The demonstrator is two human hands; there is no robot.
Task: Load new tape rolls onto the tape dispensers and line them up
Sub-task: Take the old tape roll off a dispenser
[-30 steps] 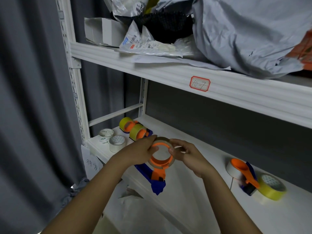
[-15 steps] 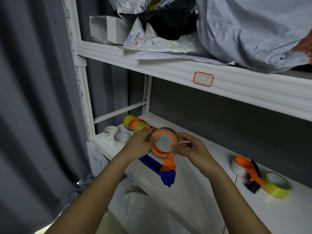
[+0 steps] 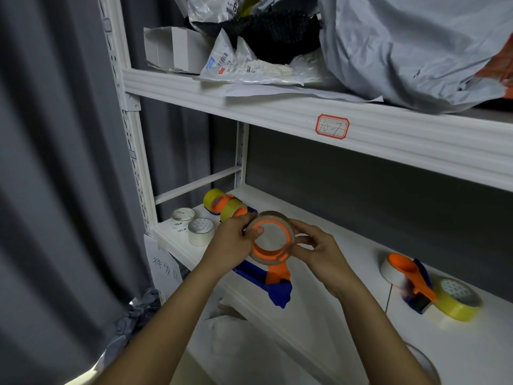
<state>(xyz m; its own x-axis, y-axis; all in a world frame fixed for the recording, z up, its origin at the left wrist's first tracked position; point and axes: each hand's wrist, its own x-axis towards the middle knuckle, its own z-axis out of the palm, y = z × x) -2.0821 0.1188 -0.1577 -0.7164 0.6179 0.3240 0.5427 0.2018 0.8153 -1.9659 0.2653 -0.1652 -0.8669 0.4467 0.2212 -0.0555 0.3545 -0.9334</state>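
— The tape dispenser (image 3: 270, 269) is held up in front of the lower shelf (image 3: 327, 243), both forearms raised. Left hand (image 3: 231, 241): fingers curled round the left side of the clear tape roll (image 3: 273, 216), thumb pressed on the orange hub.

— And the right hand (image 3: 316, 252) is cupped against the roll's right side, fingers bent and pinching there. The blue handle is pointed down, past the shelf's front edge.

— Bare shelf is seen between the hands and another dispenser (image 3: 410, 279) with a yellow roll (image 3: 455, 300) at the right.

— Back left, two loaded dispensers (image 3: 226, 205) are parked near two white rolls (image 3: 191, 226).
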